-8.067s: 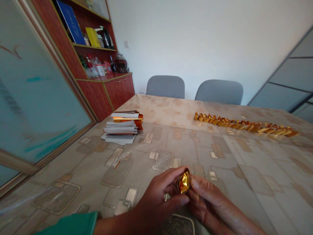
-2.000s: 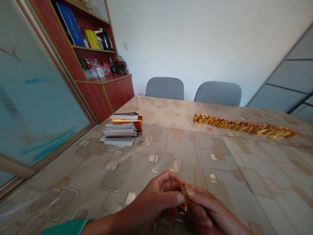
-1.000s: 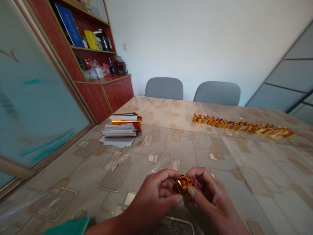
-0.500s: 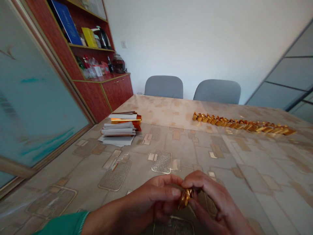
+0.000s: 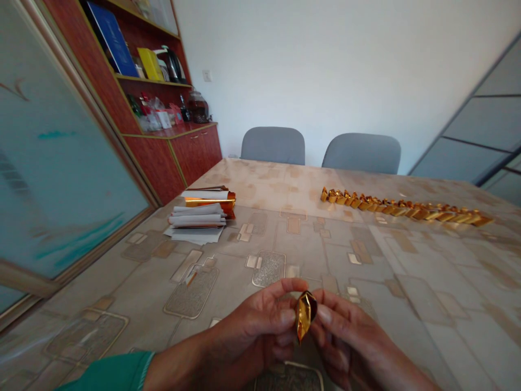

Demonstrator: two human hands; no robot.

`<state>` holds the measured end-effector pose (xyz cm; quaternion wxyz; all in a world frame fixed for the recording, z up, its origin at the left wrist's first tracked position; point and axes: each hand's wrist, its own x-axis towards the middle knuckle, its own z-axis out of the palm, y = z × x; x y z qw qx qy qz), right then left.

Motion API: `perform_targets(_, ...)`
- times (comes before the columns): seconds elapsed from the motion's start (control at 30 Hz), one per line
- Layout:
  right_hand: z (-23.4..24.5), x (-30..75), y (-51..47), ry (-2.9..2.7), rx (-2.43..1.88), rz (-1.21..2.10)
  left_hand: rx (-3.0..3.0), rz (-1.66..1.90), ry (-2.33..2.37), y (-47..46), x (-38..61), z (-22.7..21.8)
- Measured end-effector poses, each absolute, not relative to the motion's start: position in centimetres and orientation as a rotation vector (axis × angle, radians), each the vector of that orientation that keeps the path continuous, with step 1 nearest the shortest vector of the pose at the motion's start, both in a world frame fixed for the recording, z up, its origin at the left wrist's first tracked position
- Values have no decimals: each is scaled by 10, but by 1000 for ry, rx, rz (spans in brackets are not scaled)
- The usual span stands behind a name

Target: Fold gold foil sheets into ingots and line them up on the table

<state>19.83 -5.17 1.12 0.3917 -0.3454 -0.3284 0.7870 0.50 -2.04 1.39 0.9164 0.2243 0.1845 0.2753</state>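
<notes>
Between the fingertips of my left hand [image 5: 252, 326] and my right hand [image 5: 345, 339] I hold a folded piece of gold foil [image 5: 305, 316]. It stands upright, pointed at the bottom, with a darker side showing at its right edge. Both hands grip it above the patterned tablecloth [image 5: 134, 282]. Farther off lies a long row of similar gold foil folds [image 5: 407, 206]. A stack of white paper and gold-backed foil sheets [image 5: 197, 218] sits at the left of the table, out of reach of both hands.
A red wooden cabinet [image 5: 171, 157] with bottles, a kettle and a blue book stands beyond the table's left corner. Two grey chairs [image 5: 272, 145] stand behind the far edge. A large glass panel [image 5: 69, 163] runs along the left.
The foil has gone from a crumpled lump pinched low between my fingers to a neater pointed fold held upright. My fingers have opened slightly around it.
</notes>
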Motion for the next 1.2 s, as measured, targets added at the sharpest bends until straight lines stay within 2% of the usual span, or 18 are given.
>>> perform_targets(0.2, 21, 198, -54, -774, -893, 2048, 478, 575, 365, -23, 6, 16)
perform_targets(0.6, 18, 198, -53, -821, -654, 2155, 484, 508, 297, -29, 9, 15)
perform_targets(1.2, 10, 202, -49, -891, -783, 2117, 445, 530, 358, -30, 10, 10)
